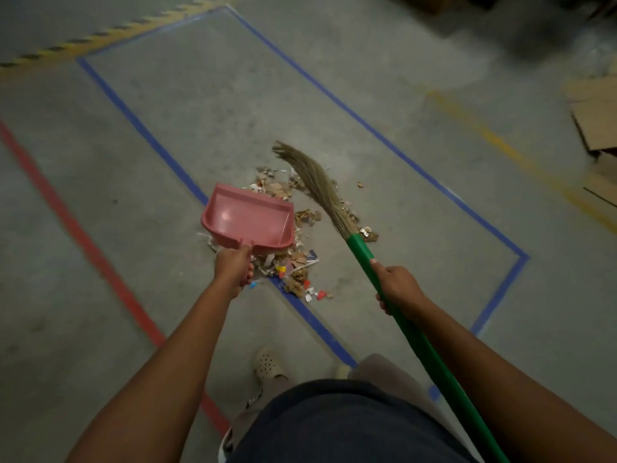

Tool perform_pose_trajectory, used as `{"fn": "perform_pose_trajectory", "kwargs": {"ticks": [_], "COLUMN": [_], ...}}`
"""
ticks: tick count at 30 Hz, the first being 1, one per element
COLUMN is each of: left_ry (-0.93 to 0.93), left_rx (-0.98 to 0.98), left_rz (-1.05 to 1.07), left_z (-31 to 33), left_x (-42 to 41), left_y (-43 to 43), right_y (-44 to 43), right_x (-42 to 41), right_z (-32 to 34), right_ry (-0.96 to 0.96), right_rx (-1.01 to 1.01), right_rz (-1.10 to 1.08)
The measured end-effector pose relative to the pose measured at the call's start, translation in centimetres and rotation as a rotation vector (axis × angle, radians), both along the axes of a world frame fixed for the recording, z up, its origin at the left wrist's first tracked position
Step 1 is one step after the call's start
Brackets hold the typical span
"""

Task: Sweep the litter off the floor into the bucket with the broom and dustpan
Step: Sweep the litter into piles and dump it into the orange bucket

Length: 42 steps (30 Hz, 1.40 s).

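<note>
Two hands busy with one small pile: left hand (233,269) curled tight round the handle of the pink dustpan (248,218), right hand (397,287) wrapped round the green stick of the broom (320,192). All the litter (293,262) in a loose heap on the grey floor (200,111), right across a blue tape line (310,315): brown scraps, white bits, a few red and yellow ones. Pan over the heap's 9 o'clock side, open mouth facing 12 o'clock. Bristles on the heap's 1 o'clock side, tips bent toward 11 o'clock. No bucket anywhere in view.

Probably the scoop-up step, with the pan bare inside. To do it well:

- Press the pan's front lip flat on the floor; hard to tell now if down or lifted.
- Turn the mouth toward 3 o'clock, so as to face the bristles.
- Pull the broom in short, soft strokes from 3 o'clock toward 9 o'clock.
- No big swings, or else little bits all over.
- Get the stray crumb (360,184) at 2 o'clock and the red and white bits at 5 o'clock too.
- Keep the pan level after, then look for the bucket
</note>
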State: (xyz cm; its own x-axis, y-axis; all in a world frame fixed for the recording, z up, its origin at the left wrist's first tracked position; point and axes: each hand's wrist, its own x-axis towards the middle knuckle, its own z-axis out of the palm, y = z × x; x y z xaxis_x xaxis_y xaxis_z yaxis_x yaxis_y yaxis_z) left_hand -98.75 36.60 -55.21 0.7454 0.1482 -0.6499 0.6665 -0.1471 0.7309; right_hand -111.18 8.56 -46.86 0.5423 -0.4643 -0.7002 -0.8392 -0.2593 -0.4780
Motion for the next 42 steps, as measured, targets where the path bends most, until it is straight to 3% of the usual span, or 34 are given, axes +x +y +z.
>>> {"fn": "perform_pose_trajectory", "kwargs": {"ticks": [13,23,29,35,38,42], "left_ry": [0.1,0.186,0.16,0.185,0.203,0.193], "left_rx": [-0.025,0.113,0.099,0.099,0.113,0.129], "left_rz": [-0.176,-0.021,-0.009,-0.061,-0.095,-0.124], "left_z": [-2.3,-7.3,-15.0,-28.4,-35.0,-41.1], "left_x": [8.0,10.8,12.8,13.3,13.3,13.3], "left_y": [-12.4,-23.6,-28.0,-28.0,-26.7,-24.9], "right_y": [-11.7,-26.9,-32.7,-31.5,-28.3,-23.8], "right_x": [5.0,10.0,11.4,11.3,11.1,11.0], "right_z": [-4.4,-13.0,-22.4,-37.2,-44.6,-51.6], "right_ry": [0.087,0.241,0.278,0.393,0.422,0.409], "right_rx": [0.029,0.132,0.124,0.17,0.15,-0.012], "right_rz": [-0.163,-0.217,-0.425,-0.627,-0.535,-0.091]}}
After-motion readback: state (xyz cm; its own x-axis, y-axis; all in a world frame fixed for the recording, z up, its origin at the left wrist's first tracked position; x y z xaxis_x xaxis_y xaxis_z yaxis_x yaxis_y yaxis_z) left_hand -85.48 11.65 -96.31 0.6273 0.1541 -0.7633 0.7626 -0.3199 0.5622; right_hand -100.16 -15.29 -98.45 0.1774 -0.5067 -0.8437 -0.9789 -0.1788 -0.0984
